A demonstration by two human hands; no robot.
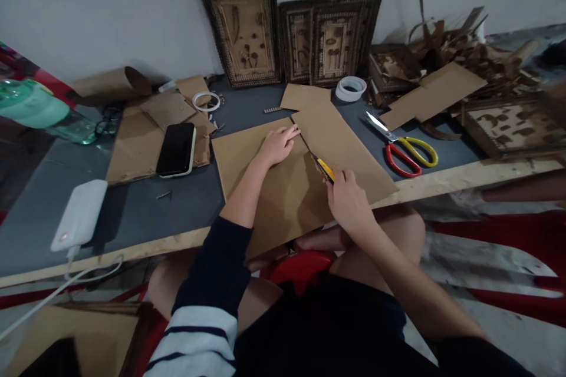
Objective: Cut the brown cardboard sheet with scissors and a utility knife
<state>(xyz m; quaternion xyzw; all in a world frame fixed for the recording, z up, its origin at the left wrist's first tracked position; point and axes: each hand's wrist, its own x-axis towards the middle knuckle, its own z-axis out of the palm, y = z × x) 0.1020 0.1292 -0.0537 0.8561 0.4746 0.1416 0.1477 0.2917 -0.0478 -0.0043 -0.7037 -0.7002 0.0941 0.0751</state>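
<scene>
A large sheet of brown cardboard (278,212) lies at the table's front edge and overhangs it a little. My left hand (277,146) rests on the sheet with its fingers stretched toward a dark slit or line. My right hand (352,203) is closed around a yellow utility knife (326,169), tilted with its tip at the near end of that line. Cardboard spreads on both sides of the line. Beyond the sheet's far edge is a smaller cardboard piece (305,96). My right fingers partly hide the knife's handle.
Scissors (400,147) with red and yellow handles lie at right, near tape rolls (351,88). Decorated frames (243,29) lean on the wall. A phone (177,150) sits on cardboard pieces at left, with a white power bank (80,215) and a bottle (44,109) farther left.
</scene>
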